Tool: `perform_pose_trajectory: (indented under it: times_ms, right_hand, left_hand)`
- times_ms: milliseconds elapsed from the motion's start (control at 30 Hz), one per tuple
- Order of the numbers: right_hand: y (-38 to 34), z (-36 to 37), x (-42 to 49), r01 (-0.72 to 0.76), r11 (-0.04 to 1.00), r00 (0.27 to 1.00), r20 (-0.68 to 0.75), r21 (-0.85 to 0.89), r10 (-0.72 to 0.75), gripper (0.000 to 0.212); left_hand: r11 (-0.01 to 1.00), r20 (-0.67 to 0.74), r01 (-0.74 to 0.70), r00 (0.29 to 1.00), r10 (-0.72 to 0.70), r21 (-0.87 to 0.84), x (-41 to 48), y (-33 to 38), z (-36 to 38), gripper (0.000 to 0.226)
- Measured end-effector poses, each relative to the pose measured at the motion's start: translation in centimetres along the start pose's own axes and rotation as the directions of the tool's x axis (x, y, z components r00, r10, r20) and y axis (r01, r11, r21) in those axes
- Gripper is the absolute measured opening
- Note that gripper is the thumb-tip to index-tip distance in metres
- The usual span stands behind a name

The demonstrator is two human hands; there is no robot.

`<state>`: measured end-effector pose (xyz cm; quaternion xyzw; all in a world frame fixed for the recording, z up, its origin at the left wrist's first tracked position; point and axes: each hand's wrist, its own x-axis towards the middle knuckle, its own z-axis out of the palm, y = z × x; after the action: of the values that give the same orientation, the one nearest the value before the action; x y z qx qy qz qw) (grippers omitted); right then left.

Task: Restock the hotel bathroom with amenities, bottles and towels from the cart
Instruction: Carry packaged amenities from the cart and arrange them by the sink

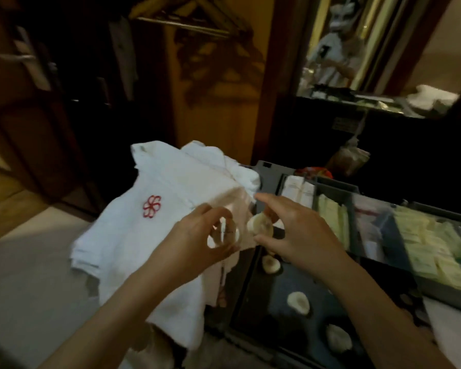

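A small clear bottle (225, 231), smeared by motion blur, sits in the curled fingers of the left hand (197, 235), held above the near edge of a housekeeping cart (268, 173). Just beside it the right hand (296, 230) reaches in with forefinger stretched forward and thumb below. A round pale disc (260, 223) lies between those two digits. The blur hides whether they actually pinch it.

Behind and under the left hand is a pile of folded white towels (176, 182), the top one stitched with a red flower emblem (152, 206). Whether the pile rests on the cart or on the forearm cannot be made out.

Below the right hand a dark tray (253, 302) carries more discs of the same kind (298, 302), set well apart from one another.

To the right, a grey divided bin (338, 191) on the cart holds white boxes (298, 190) in its far compartment and rows of pale yellow sachets (423, 249) in the others.

Beyond the cart stand an open wooden wardrobe with hangers (197, 12) on a rail, a door with a metal handle (19, 58) at left, and a gilt-framed mirror (343, 49) above a dark tabletop (383, 107) at right.
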<state>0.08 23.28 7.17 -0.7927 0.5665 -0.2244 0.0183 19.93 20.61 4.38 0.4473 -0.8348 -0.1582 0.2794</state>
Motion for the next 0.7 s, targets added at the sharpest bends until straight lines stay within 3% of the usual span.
perform_pose_trajectory:
  times_ms: [167, 300, 467, 700]
  right_hand:
    - [-2.1, 0.9, 2.8, 0.223, 0.970, 0.974, 0.009, 0.093, -0.225, 0.066]
    - [-4.3, 1.5, 4.2, 0.422, 0.893, 0.899, 0.056, 0.159, -0.435, 0.066]
    - [-8.1, 2.5, 3.3, 0.596, 0.754, 0.770, 0.069, 0.275, -0.634, 0.063]
    - [-15.3, 3.9, -1.6, 0.730, 0.507, 0.516, 0.116, 0.459, -0.848, 0.055]
  left_hand:
    - [0.976, -0.113, 0.193, 0.977, -0.182, 0.096, -3.4, -0.4, -3.1, 0.045]
    - [0.916, -0.257, 0.382, 0.904, -0.342, 0.125, -7.4, 0.9, -4.5, 0.045]
    - [0.799, -0.375, 0.589, 0.772, -0.513, 0.119, -14.2, 4.2, -4.9, 0.043]
    - [0.557, -0.514, 0.827, 0.512, -0.688, 0.079, -24.4, 10.6, -4.4, 0.044]
